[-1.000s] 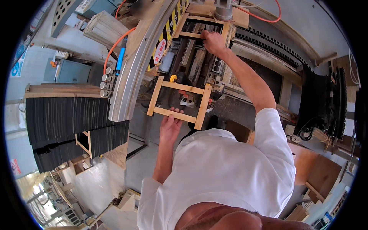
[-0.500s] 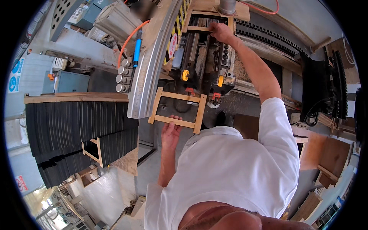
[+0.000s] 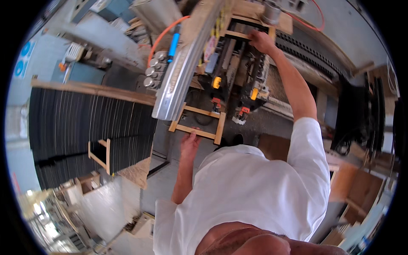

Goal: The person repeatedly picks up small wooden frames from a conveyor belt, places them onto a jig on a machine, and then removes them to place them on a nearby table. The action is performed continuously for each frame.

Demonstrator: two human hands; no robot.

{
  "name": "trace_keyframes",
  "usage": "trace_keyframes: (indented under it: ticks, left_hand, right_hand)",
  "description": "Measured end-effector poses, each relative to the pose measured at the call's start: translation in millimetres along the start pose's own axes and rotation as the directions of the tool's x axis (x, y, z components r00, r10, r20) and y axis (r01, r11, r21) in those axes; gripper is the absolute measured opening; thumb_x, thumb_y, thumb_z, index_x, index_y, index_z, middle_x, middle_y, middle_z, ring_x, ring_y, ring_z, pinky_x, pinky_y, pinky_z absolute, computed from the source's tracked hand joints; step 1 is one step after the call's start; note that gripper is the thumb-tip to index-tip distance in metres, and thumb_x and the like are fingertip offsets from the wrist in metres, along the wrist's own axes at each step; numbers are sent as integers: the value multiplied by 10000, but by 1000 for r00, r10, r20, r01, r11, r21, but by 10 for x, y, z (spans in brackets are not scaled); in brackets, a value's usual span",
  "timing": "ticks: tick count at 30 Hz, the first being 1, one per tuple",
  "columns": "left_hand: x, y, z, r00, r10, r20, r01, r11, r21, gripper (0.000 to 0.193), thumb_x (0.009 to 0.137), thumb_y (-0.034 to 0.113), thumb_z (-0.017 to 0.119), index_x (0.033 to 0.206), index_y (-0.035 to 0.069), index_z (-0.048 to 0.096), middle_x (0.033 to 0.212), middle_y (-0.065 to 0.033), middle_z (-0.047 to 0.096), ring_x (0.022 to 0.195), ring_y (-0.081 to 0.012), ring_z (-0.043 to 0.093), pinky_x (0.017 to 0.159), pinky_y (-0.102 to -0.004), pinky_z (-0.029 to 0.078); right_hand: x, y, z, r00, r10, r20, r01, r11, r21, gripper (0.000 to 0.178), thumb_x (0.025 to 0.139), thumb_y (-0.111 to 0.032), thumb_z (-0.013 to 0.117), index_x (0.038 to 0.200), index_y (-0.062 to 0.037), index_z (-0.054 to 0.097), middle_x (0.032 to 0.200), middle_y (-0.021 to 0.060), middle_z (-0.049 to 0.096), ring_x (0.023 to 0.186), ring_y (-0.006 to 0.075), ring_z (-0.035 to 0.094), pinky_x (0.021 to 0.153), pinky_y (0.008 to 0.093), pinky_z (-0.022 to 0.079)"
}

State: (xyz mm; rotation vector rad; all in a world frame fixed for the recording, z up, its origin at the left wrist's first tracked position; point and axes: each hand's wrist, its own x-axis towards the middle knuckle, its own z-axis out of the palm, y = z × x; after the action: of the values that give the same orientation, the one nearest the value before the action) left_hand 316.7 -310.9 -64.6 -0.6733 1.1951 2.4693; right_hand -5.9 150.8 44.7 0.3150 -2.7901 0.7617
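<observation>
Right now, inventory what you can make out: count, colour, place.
held frame: one, pale wood, centre
upper frame: one, pale wood, top centre
machine: one, grey and black, upper centre
yellow parts: two, yellow, machine's near end
red parts: two, red, below the yellow ones
beam: one, silver, left of machine
knobs: four, silver, left of beam
stacked pieces: many, black, left
small frame: one, pale wood, at the stack
shirt: one, white, lower centre
left hand: one, bare, on held frame
right hand: one, bare, at upper frame
</observation>
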Motion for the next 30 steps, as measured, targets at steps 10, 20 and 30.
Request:
trace_keyframes:
  ticks: [10,20,30]
  left_hand:
    - [-38,-412,262,996,35,-87,-28,996,79,299,936,166,613,1194,20,566,1135,-75,654,1055,-202,622,883,-365,519]
    - [-12,-312,453,981,62,-183,-12,966,260,302,949,172,591,1206,15,578,1170,-78,645,1095,-198,601,939,-368,493]
    - [-738,198,317,931,350,-107,-264,845,466,362,974,124,537,1319,17,501,1166,-74,652,1076,-169,605,930,-346,488]
  right_hand:
    - [-21,-69,-94,999,-28,17,27,999,17,279,754,-143,709,973,-54,561,855,153,657,863,357,640,730,440,486]
    - [-33,-104,-36,994,-108,-8,106,985,-133,283,763,-140,688,1008,-113,547,895,132,695,870,385,643,747,506,485]
    - [9,74,84,980,-198,22,200,975,-99,280,804,-132,680,1036,-84,529,919,157,652,883,395,634,713,477,485]
